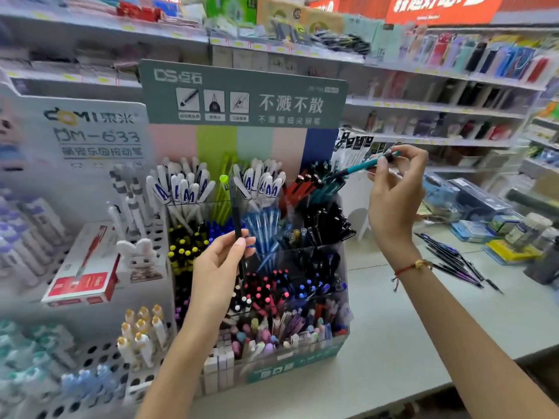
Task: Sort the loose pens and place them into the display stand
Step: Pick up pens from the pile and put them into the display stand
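Your left hand (pixel 222 261), nearest to you, pinches 1 black pen (pixel 237 213) upright in front of the display stand (pixel 302 358). Your right hand (pixel 396 189) pinches a teal pen (pixel 360 167) by its end, tip among the teal pens at the upper right compartment. Slide it in along its neighbours, then release. More loose pens (pixel 453 258) lie on the counter (pixel 393 343).

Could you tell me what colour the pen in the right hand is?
Teal with a dark end, the pen shows best in the head view.
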Available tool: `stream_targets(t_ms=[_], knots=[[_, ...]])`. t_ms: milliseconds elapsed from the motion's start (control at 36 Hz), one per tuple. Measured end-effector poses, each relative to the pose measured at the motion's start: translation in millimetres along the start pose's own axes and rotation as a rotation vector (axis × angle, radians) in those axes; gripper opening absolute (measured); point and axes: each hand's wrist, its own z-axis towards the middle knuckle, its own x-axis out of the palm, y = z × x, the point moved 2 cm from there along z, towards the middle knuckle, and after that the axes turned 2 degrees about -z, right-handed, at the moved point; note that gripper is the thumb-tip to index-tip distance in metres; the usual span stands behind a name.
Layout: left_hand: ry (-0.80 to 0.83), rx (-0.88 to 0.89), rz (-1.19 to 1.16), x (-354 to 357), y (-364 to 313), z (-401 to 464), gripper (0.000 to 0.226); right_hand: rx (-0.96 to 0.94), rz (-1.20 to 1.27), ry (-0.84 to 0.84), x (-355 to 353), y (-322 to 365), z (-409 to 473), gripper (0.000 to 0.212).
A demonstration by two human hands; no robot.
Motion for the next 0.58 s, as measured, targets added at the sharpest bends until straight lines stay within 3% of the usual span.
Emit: stream_targets(t_ms=[222, 417, 528, 583], knots=[[0.080, -0.070, -0.006, 9, -4, 5, 0.018, -0.018, -0.373, 0.391, 37, -26, 26, 0.021], [0.127, -0.106, -0.024, 15, -2, 5, 0.015, -0.136, -0.633, 0.571, 60, -35, 20, 0.025], [0.127, -0.106, -0.058, 18, -5, 5, 0.015, -0.115, -0.643, 0.616, 61, -39, 14, 0.032], [0.118, -0.080, -0.085, 19, -7, 7, 0.023, -0.105, -0.564, 0.555, 51, -34, 6, 0.036]])
